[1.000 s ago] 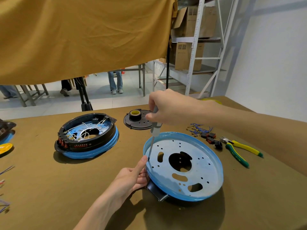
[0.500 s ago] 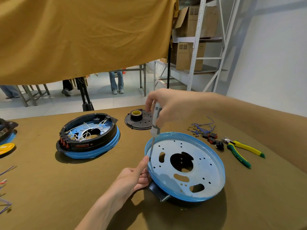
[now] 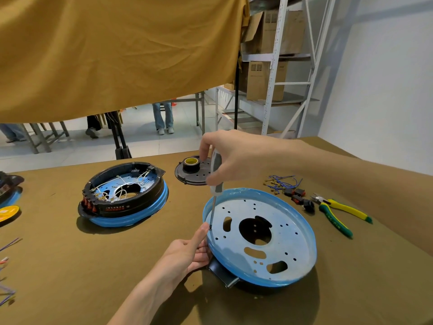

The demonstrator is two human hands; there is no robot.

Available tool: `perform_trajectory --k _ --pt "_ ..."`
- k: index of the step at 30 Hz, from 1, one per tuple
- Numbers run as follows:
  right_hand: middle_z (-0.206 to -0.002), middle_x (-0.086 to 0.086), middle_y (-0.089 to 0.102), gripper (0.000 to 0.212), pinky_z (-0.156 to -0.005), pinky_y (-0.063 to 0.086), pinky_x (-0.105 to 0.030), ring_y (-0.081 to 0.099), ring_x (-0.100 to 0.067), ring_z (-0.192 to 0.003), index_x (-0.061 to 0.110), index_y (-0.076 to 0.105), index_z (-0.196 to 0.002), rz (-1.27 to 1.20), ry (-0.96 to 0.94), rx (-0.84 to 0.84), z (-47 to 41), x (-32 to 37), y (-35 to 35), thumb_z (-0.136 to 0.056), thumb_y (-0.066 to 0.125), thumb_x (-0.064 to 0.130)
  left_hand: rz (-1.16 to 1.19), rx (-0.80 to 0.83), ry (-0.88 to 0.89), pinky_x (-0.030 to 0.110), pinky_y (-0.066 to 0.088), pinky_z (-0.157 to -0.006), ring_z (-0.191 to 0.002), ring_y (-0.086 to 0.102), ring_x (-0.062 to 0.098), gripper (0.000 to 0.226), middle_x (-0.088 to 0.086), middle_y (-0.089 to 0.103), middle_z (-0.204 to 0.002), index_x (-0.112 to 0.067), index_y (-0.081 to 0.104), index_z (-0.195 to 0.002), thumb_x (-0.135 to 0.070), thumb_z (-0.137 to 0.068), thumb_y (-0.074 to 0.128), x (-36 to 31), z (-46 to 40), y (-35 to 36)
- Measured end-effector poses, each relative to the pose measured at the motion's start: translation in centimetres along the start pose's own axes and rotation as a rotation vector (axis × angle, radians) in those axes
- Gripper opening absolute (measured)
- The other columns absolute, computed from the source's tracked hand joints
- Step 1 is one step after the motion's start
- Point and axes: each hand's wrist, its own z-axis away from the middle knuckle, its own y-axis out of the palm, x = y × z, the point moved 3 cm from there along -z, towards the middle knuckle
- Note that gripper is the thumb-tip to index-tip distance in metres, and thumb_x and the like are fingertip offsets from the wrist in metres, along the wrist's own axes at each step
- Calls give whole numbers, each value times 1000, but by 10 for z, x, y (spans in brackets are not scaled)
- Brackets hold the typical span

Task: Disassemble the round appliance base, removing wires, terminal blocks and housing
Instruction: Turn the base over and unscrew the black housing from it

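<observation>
Two bases: both lying on the table (image 3: 58, 266), one wired at left, one stripped at right.
Far left edge: loose wire ends (image 3: 9, 245) and part of another unit (image 3: 9, 191) showing; too cropped to say more.
Wired base (image 3: 124, 195): sitting untouched, well apart from the hands; black housing, white wires and red terminal blocks all in place. Judged: not yet started.
Cover (image 3: 192, 174): black disc lying behind, with a tape roll (image 3: 191, 163) resting on it.
Left hand (image 3: 185, 256): gripping the near-left rim of the stripped base, thumb reaching up to the screwdriver tip, fingers curling under the edge.
Screwdriver (image 3: 215, 184): standing near upright, tip sitting at a hole by the left rim; whether a screw is there, cannot tell.
Right hand (image 3: 225, 158): pinching the handle from above with thumb and fingers.
Stripped base (image 3: 260, 235): blue-rimmed metal plate showing bare holes, no wires inside; black housing part (image 3: 222, 273) sticking out below. Judged: wires and blocks done here, housing release remaining.
Removed parts (image 3: 290, 188): blue wires and small blocks piled right of the plate.
Pliers (image 3: 337, 214): lying idle at far right.
</observation>
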Motion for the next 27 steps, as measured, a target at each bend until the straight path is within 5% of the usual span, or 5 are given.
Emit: perform_trajectory --k 3,10,16,21,27 --pt "-88 0 62 50 -64 54 -35 61 -17 -78 18 54 -111 246 42 -143 -2 -1 5 -92 58 64 -1 18 -5 28 63 -79 -87 79 17 89 7 82 -93 -6 74 -108 -77 -54 74 0 1 0" --pt "-97 6 67 46 -66 57 -25 66 -8 -83 24 58 -118 -109 -84 49 3 0 -2 -81 84 22 4 23 4 34 63 -90 -84 79 15 91 7 81 -90 -3 73 -110 -76 -55 74 0 2 0" --pt "-82 1 66 47 -57 51 -34 63 -18 -72 18 57 -103 277 2 -181 4 -3 3 -95 53 64 38 47 -20 33 62 -89 -84 79 17 89 9 81 -92 -2 73 -111 -73 -57 77 -1 2 0" --pt "-88 2 66 32 -66 56 -30 65 -15 -81 16 63 -107 40 18 -106 4 -9 4 -94 67 44 90 62 -40 26 62 -72 -73 75 16 88 13 78 -85 3 72 -108 -67 -55 79 -3 3 0" --pt "-94 5 61 27 -57 46 -24 61 -13 -82 25 61 -111 -38 17 -24 9 -9 -1 -87 74 25 75 59 -51 31 63 -81 -79 78 17 88 11 81 -91 1 73 -108 -68 -54 79 -3 3 0"
